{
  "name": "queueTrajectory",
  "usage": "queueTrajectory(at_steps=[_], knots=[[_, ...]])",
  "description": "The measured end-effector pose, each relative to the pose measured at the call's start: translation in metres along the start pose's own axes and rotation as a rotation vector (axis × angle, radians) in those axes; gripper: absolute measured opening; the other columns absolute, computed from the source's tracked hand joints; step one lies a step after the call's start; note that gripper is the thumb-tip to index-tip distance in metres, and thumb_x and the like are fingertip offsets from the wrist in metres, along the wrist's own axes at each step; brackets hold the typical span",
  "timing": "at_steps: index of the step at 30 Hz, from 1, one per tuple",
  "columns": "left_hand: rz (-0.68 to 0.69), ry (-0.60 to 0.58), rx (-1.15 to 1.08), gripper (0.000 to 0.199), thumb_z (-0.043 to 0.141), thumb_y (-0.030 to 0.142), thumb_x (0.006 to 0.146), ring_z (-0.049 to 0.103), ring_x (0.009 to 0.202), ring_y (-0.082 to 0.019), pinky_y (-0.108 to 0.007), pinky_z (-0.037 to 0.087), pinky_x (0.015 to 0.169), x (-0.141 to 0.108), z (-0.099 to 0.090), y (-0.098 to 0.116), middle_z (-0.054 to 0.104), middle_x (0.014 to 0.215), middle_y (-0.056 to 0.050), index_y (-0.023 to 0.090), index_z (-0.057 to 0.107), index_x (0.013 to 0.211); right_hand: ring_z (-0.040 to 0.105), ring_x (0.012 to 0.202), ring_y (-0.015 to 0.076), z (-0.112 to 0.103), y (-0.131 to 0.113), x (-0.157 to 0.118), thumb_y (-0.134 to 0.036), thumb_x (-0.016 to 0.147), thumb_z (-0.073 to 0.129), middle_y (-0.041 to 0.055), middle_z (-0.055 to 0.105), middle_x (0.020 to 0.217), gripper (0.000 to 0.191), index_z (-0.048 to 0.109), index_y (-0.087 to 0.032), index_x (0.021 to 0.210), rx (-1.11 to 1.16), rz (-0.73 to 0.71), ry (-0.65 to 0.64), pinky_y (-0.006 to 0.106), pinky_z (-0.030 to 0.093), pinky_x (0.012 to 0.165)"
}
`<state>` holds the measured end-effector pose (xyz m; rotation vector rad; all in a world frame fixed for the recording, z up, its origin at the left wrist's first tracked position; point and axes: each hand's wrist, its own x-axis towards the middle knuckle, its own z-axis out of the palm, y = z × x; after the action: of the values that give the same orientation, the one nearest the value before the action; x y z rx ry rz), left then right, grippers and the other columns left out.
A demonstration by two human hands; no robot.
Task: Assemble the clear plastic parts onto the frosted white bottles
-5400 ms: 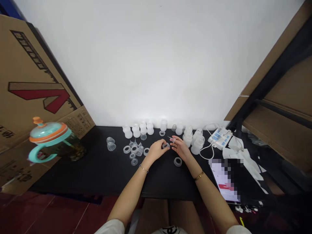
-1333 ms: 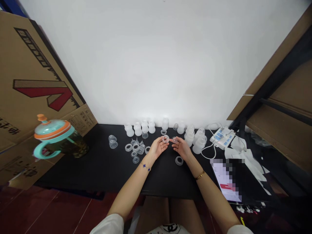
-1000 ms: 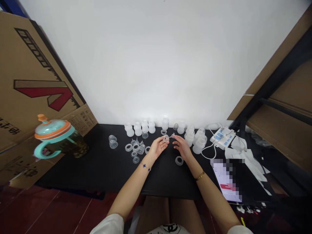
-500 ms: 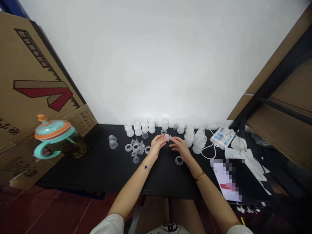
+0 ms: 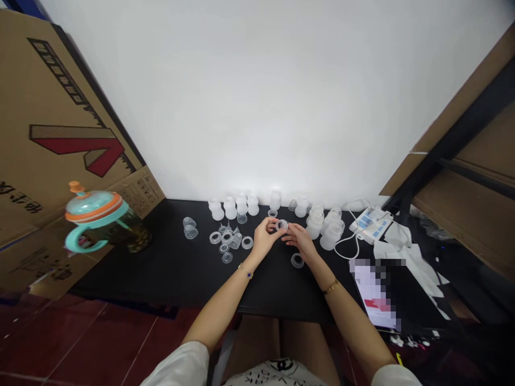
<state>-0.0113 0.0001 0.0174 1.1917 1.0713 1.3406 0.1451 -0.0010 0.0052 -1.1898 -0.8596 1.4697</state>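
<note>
Clear ring [image 5: 282, 225], open face towards the wearer: left hand [image 5: 264, 239] clamps fingers on its left side; right hand [image 5: 301, 241] meets its right, grip unclear.

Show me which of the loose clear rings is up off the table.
The ring in the left hand, with the right hand at its right edge; the other loose rings lie on the black table.

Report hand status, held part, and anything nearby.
Left hand holds translucent ring. Right hand at its edge. Another ring on black table; white bottles behind, by wall.
</note>
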Motion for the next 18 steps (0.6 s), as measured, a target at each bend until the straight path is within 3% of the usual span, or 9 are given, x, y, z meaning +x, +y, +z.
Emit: queueTrajectory(at_steps=[7, 18], knots=[[0.055, -0.015, 0.057, 0.038, 0.09, 0.017, 0.062, 0.065, 0.108, -0.024, -0.031, 0.049, 0.094, -0.0058, 0.0005, 0.0031, 0.073, 0.106, -0.005, 0.025, 0.073, 0.095, 0.073, 0.06, 0.0156, 0.0025, -0.001, -0.0018, -0.038, 0.092, 0.07, 0.0056, 0.078, 0.082, 0.017, 0.068, -0.021, 0.092, 0.012, 0.016, -0.064, 0.019, 0.053, 0.047], [0.016, 0.003, 0.004, 0.027, 0.088, 0.013, 0.064, 0.065, 0.11, -0.024, -0.031, 0.048, 0.094, -0.0042, 0.0005, 0.0025, 0.073, 0.111, -0.006, 0.023, 0.073, 0.084, 0.074, 0.062, 0.0164, 0.0017, 0.0002, -0.0029, -0.035, 0.093, 0.065, 0.005, 0.077, 0.08, 0.016, 0.069, -0.02, 0.097, 0.016, 0.011, -0.088, 0.02, 0.054, 0.05]])
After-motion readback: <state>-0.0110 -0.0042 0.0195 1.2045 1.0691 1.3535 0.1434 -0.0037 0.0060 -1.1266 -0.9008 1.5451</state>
